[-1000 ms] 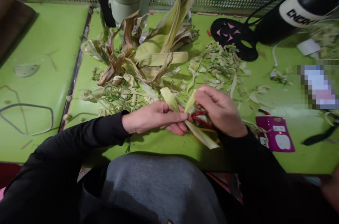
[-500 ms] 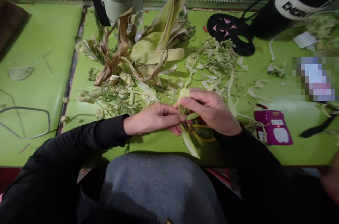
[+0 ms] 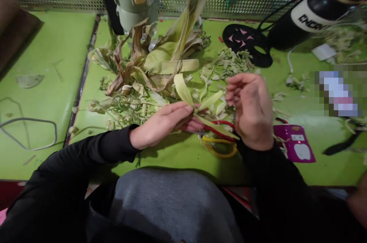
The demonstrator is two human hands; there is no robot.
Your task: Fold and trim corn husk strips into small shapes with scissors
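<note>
My left hand (image 3: 164,122) is closed in a pinch on several pale green corn husk strips (image 3: 183,89), which fan out from the fingertips up, right and down-right. To the right, my right hand (image 3: 252,111) is raised with its fingers loosely bent and apart, and nothing shows between them. It is near a strip's tip but does not appear to hold it. Scissors with a yellow and a red handle (image 3: 219,151) lie on the table below the strips, partly covered by them. Beyond my hands lies a heap of dried and green corn husks (image 3: 163,55).
Husk scraps (image 3: 229,63) litter the green table (image 3: 172,155). At the back stand a pale green bottle (image 3: 136,9), a black bottle (image 3: 304,17) and a perforated screen (image 3: 183,2). A black palette-shaped piece (image 3: 246,46) and a purple packet (image 3: 296,143) are on the right.
My right hand has let go of the husk strip, moving up and right. The strips in my left hand now spread apart, and the scissors show more fully.
</note>
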